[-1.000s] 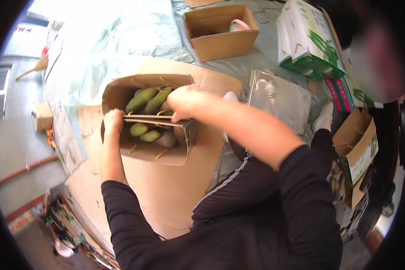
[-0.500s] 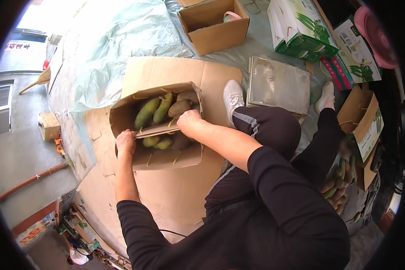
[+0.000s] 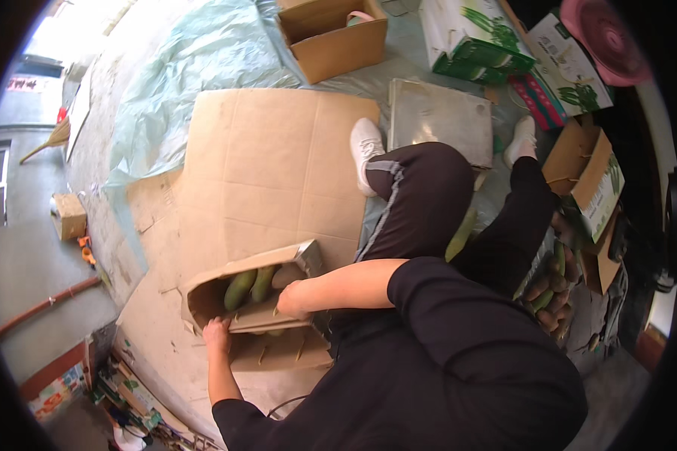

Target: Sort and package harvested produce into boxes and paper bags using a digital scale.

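Note:
An open cardboard box (image 3: 204,304) sits close in front of me, a double cardboard panel (image 3: 259,318) running across its middle. Behind the panel lie long, thick green vegetables (image 3: 240,290) that look like radishes, with a brownish one beside them. The near part is mostly hidden by the panel. My left hand (image 3: 217,331) is closed on the panel's left end. Toward its right end, my right hand (image 3: 294,300) grips the same panel, its fingertips partly hidden. Under the box spreads a large flat cardboard sheet (image 3: 271,165).
Beside my white shoe lies a flat grey slab (image 3: 440,124). An open brown box (image 3: 338,56) and a green-white box (image 3: 474,41) stand farther off. Several similar vegetables (image 3: 557,289) are heaped at right, below another open box (image 3: 583,169). Thin plastic sheeting (image 3: 195,68) covers ground at far left.
The box has come toward me across the cardboard sheet, with both hands still gripping its middle panel. More of the sheet shows behind it. The whole view has shifted slightly.

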Action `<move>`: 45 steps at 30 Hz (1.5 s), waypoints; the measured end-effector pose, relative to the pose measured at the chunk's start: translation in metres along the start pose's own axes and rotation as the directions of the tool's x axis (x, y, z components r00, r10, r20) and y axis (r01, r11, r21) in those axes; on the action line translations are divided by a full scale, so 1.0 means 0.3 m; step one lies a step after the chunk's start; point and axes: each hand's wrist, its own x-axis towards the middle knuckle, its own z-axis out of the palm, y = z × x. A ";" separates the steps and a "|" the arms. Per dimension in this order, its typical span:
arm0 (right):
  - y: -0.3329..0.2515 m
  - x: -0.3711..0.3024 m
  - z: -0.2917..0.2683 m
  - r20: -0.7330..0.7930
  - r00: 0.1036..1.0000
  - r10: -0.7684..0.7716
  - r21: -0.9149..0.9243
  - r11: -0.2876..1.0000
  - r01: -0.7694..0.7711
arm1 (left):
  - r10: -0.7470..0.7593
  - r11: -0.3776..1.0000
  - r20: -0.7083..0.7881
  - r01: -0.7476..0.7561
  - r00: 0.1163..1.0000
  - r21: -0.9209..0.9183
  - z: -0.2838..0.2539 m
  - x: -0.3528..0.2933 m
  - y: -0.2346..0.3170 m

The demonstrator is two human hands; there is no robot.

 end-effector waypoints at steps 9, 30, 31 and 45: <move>0.038 -0.270 -0.229 -0.547 0.835 0.053 0.271 0.956 0.117 | -0.140 0.983 0.319 0.092 0.937 0.161 -0.063 0.053 -0.002; 0.365 -1.659 0.563 -0.397 -0.757 0.519 0.770 0.637 0.033 | 0.222 0.902 -0.651 -0.407 0.726 -0.146 -1.275 0.603 0.810; 0.385 -1.704 0.680 -0.305 -0.818 0.488 0.812 0.582 0.044 | 0.236 0.894 -0.652 -0.424 0.720 -0.145 -1.309 0.623 0.900; 0.499 -1.800 1.192 0.114 -0.969 0.221 0.986 -0.147 0.082 | 0.653 0.467 -0.694 -0.882 0.304 0.054 -1.514 0.580 1.725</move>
